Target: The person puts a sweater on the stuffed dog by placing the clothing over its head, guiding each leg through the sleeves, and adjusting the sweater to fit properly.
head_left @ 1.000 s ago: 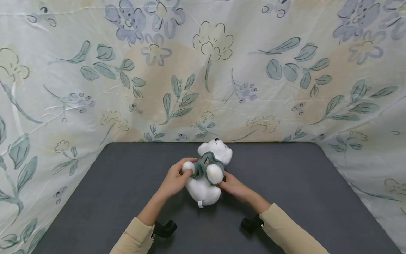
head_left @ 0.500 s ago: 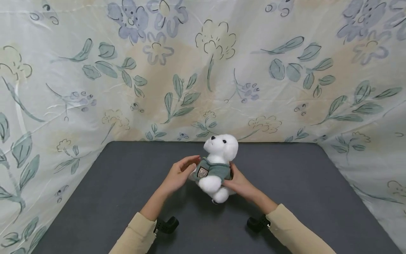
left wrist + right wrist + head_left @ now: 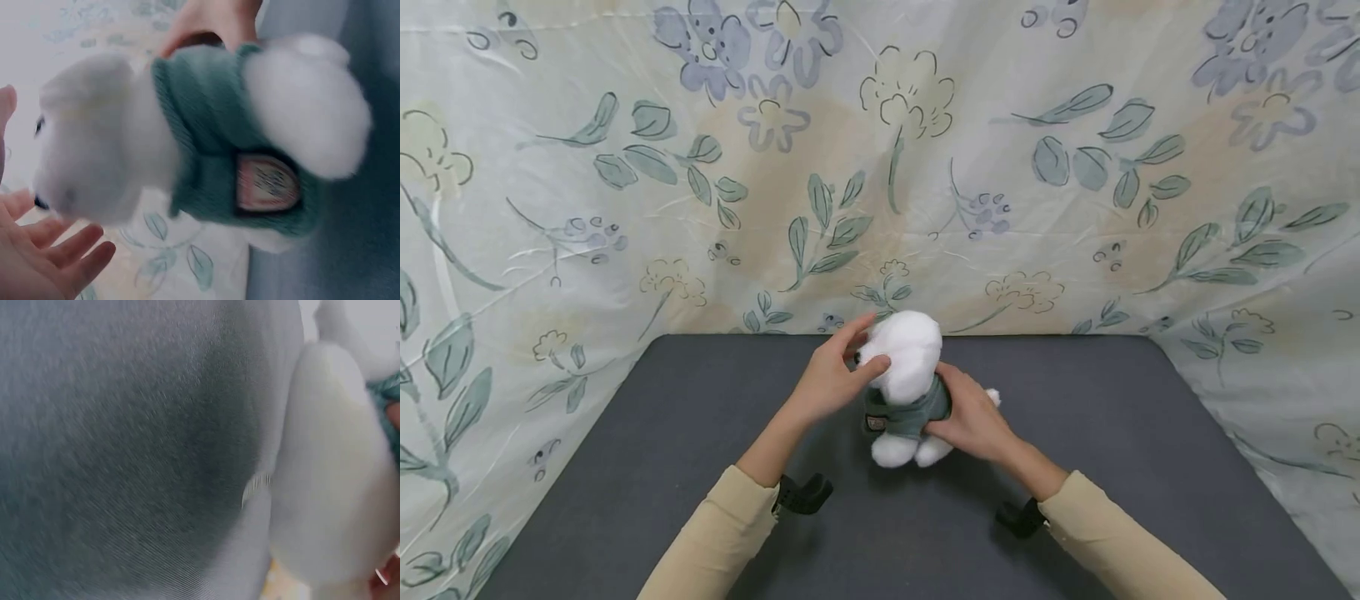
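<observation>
A white plush dog (image 3: 910,346) in a green knitted sweater (image 3: 206,119) stands over the table, its head turned toward my left hand. A shield-shaped badge (image 3: 269,183) shows on the sweater. My right hand (image 3: 976,417) grips the toy around its sweater from the right, thumb in front and the other fingers hidden behind. Beside the toy's head is my left hand (image 3: 835,375), fingers spread around the muzzle and not curled on it. In the left wrist view those fingers (image 3: 72,256) reach close under the black nose. The right wrist view shows the white rear and a small tag (image 3: 255,487).
A dark grey table (image 3: 700,433) lies beneath the hands. Behind it and at both sides hangs a pale cloth (image 3: 760,208) printed with flowers and leaves. Black wrist-worn devices (image 3: 805,494) sit at both cuffs.
The dog has turned from tilted back to upright, its head swinging left. My left hand has left the paw and risen to the head. The right hand keeps gripping the body.
</observation>
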`<state>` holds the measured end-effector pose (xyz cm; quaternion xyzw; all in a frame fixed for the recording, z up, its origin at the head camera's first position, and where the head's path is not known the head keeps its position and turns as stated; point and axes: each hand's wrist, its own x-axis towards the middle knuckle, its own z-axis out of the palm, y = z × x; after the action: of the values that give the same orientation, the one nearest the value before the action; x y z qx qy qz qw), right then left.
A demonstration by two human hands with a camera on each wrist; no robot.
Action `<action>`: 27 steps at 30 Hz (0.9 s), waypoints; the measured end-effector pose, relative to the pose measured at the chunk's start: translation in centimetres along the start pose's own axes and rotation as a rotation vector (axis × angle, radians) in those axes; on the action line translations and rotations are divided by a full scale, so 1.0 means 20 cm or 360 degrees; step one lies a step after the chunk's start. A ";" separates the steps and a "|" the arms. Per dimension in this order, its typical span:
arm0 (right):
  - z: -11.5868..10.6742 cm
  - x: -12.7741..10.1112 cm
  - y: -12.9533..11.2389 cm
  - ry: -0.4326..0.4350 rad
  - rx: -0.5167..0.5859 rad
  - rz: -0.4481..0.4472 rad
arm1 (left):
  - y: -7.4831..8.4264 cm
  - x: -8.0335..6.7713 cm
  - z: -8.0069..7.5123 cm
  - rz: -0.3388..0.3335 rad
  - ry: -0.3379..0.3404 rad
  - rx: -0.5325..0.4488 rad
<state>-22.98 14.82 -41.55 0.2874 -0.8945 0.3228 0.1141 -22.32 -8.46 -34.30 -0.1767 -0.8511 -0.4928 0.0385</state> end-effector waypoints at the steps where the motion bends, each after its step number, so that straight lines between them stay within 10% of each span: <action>1: -0.01 0.00 0.00 0.0026 -0.0075 -0.0063 | 0.01 0.00 0.01 0.0013 0.0005 0.0041; 16: 0.08 -0.03 -0.07 0.0216 -0.0590 -0.0230 | 0.02 0.01 0.04 0.0150 -0.0020 0.0204; 27: 0.06 -0.05 -0.05 -0.0097 -0.0453 -0.0119 | -0.11 0.01 0.04 0.0163 -0.0123 0.0145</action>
<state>-21.60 13.78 -42.38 0.3112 -0.9230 0.1793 0.1385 -23.16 -8.67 -36.55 -0.2369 -0.8634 -0.4438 0.0389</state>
